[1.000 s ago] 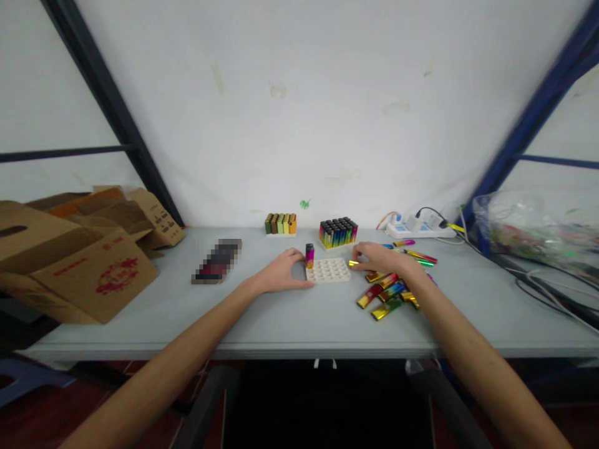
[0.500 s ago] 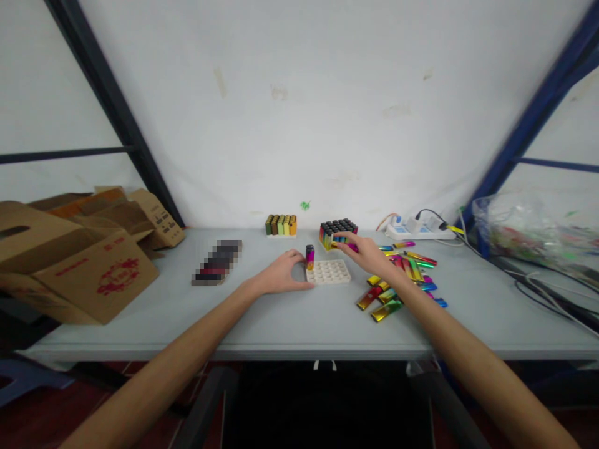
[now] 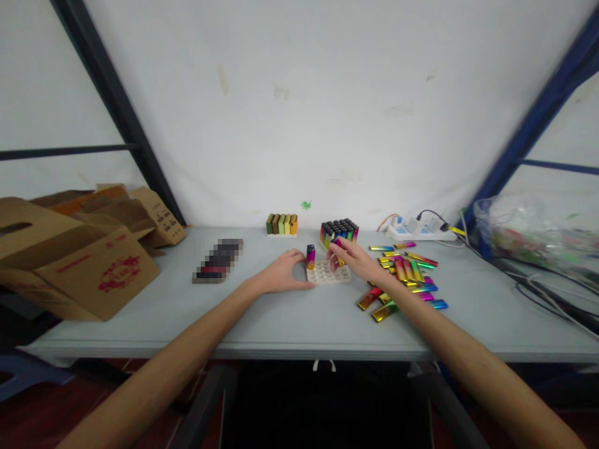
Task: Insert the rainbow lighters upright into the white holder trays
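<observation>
White tray (image 3: 322,276), one upright lighter (image 3: 311,257) at its ten o'clock; left hand (image 3: 279,273) at nine, widely curved, gripping no lighter; right hand (image 3: 358,257) at two, pinching a second lighter (image 3: 337,243), seemingly mid-placement, next calling for upright alignment.

We see soft, even light, glints on the glossy rainbow-metallic lighters (image 3: 408,270), and a pixelated dark rectangular patch (image 3: 218,261).

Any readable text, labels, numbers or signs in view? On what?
None can be read.
Box: red print and a red emblem, too blurred.
Cardboard behind it: dark print, too small.
Wall: green mark, no legible characters.
Lighters: any lettering too small to tell.
</observation>
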{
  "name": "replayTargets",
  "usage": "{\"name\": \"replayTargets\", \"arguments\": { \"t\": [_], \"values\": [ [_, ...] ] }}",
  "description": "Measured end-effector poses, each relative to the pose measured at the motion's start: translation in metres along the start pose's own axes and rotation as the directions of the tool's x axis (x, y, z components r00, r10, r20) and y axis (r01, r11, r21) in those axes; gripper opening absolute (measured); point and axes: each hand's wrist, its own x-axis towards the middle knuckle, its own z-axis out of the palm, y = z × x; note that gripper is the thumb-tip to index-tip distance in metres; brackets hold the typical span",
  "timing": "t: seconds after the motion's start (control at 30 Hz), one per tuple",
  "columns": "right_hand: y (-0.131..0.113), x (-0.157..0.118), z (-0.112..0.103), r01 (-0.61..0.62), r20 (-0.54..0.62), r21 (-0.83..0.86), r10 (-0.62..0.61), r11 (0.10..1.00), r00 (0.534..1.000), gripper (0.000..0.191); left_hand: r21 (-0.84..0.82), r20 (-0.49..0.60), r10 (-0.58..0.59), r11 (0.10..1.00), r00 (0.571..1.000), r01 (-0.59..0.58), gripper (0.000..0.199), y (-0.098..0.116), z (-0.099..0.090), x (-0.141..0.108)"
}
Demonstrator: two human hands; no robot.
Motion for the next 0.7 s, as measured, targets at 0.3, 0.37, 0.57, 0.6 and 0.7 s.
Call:
{"name": "replayTargets", "arguments": {
  "t": [0.3, 0.37, 0.57, 0.6, 0.7],
  "values": [
    [-0.005, 0.0, 0.015, -0.069, -0.201, -0.152, 0.037, 0.986, 0.979, 0.055, -0.006, -0.011, 0.005, 1.0, 1.0, -0.005, 0.06, 0.003, -0.001, 0.0],
    [-0.005, 0.001, 0.015, -0.109, -0.244, -0.215, 0.055, 0.971, 0.968, 0.054, -0.001, -0.013, 0.004, 1.0, 1.0, -0.004, 0.06, 0.002, 0.0, -0.001],
    [-0.005, 0.003, 0.015, -0.173, -0.328, -0.268, 0.079, 0.948, 0.941, 0.04, -0.001, -0.006, 0.012, 1.0, 1.0, -0.012, 0.059, 0.003, -0.001, 0.0],
    [-0.004, 0.003, 0.015, -0.176, -0.332, -0.272, 0.079, 0.946, 0.94, 0.039, -0.002, -0.008, 0.012, 1.0, 1.0, -0.012, 0.059, 0.003, -0.001, 0.0],
    [-0.003, 0.004, 0.015, -0.181, -0.33, -0.282, 0.082, 0.942, 0.941, 0.038, -0.003, -0.007, 0.01, 1.0, 1.0, -0.01, 0.058, 0.003, -0.001, -0.001]
  ]
}}
